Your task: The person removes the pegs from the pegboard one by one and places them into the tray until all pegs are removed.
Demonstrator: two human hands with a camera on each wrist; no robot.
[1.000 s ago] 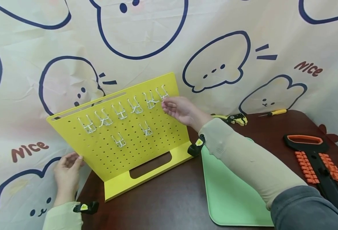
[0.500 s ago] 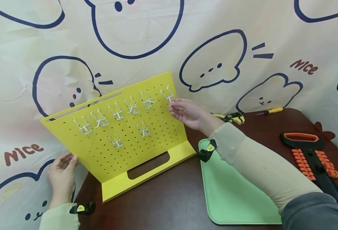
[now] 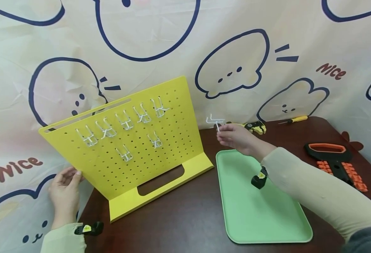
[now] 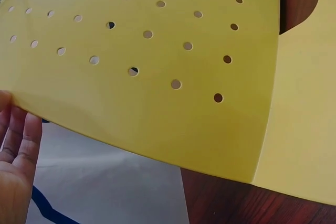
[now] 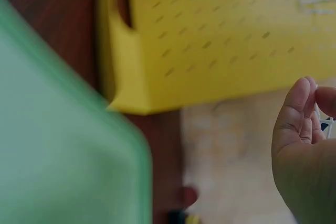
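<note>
A yellow pegboard [image 3: 180, 116] leans back on its foot on the dark table. My left hand [image 3: 66, 189] holds its left edge, thumb at the edge; in the left wrist view the fingers [image 4: 26, 140] meet that edge. My right hand [image 3: 239, 138] pinches a white wire hook [image 3: 216, 121] by its stem, prongs up, off the board's right side and above the tray's far end. In the right wrist view my fingers mostly hide that hook. Several other white hooks [image 3: 126, 121] hang in an upper row, and two hooks [image 3: 155, 140] hang lower down.
A green tray [image 3: 264, 211] lies right of the board, under my right forearm. Behind my right hand is a yellow-black wire stripper [image 3: 257, 127]. Further right are a yellow-handled screwdriver [image 3: 296, 120] and a black-orange tool [image 3: 329, 151]. A patterned cloth [image 3: 160, 42] hangs behind.
My right hand has drawn the hook off the upper row's right end and carried it right, away from the board. My left hand stays at the board's edge. The view has shifted slightly.
</note>
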